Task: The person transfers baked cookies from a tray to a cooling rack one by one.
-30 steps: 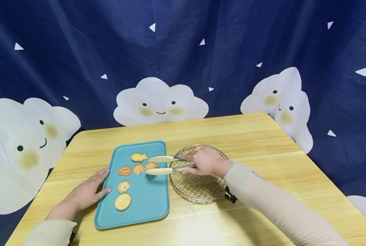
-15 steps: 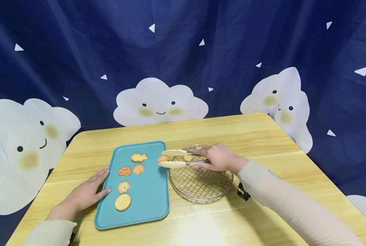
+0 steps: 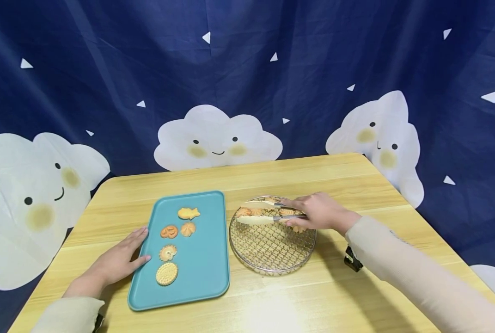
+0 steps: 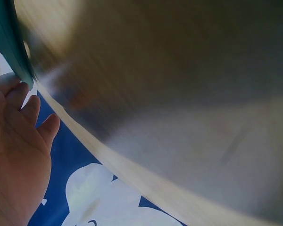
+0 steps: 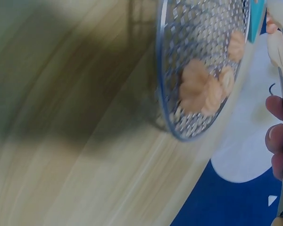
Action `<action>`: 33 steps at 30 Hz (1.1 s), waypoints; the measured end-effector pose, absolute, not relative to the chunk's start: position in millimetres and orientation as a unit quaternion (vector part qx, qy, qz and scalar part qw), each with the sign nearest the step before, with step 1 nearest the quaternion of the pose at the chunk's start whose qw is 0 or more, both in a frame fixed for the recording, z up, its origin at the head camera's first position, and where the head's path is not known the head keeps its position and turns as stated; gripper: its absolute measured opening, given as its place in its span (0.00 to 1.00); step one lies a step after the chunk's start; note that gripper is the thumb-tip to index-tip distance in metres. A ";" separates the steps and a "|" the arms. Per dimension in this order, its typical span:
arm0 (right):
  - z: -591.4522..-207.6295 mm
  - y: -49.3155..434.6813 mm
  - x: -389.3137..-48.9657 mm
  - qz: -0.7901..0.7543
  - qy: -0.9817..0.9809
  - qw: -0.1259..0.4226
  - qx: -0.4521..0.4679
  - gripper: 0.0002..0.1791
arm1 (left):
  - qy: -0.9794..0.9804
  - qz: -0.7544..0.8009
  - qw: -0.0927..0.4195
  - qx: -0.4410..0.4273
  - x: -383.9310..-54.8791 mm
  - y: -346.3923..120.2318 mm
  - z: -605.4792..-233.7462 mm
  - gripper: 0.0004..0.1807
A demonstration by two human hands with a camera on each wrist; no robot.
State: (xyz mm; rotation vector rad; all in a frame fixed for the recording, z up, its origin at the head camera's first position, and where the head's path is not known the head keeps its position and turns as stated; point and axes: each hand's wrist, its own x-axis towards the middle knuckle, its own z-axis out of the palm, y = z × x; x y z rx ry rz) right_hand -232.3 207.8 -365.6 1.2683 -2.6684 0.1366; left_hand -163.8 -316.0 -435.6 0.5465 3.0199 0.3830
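My right hand [image 3: 320, 211] grips a pair of tongs [image 3: 255, 220] with cream tips over the round wire rack [image 3: 272, 252]. Between the tips is a golden flower-shaped cookie [image 3: 243, 212], above the rack's left part. Several ridged cookies [image 5: 193, 87] lie on the mesh in the right wrist view; in the head view the tongs and hand partly cover them. Flat fingers of my left hand [image 3: 116, 259] rest at the left rim of a teal tray [image 3: 203, 273]. On that tray lie a fish-shaped cookie [image 3: 188, 213], a pretzel-shaped one [image 3: 169, 231] and a flower-shaped one [image 3: 187, 229].
Lower on the tray are a notched round cookie [image 3: 168, 252] and a dimpled oval biscuit [image 3: 167, 274]. The rack stands just right of the tray on a wooden table [image 3: 355, 194]. Behind the table hangs a dark blue cloud-print curtain [image 3: 247, 83].
The tongs closed on the right-hand flower-shaped cookie on the tray, lifted it and carried it right, over the rack. My left hand has stayed at the tray's rim.
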 end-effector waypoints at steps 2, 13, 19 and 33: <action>-366.8 214.2 -232.1 0.048 -0.897 0.095 0.428 0.32 | 0.976 0.124 0.026 0.177 -163.8 -315.9 -435.4 0.44; -372.3 240.6 -230.5 0.046 -0.903 0.089 0.417 0.29 | 0.976 0.123 0.026 0.176 -163.5 -316.3 -435.2 0.44; -374.7 247.9 -228.7 0.039 -0.908 0.091 0.407 0.30 | 0.976 0.125 0.026 0.175 -162.8 -315.7 -434.1 0.44; -379.2 261.9 -228.7 0.015 -0.909 0.081 0.409 0.30 | 0.976 0.127 0.023 0.176 -163.4 -315.7 -434.0 0.43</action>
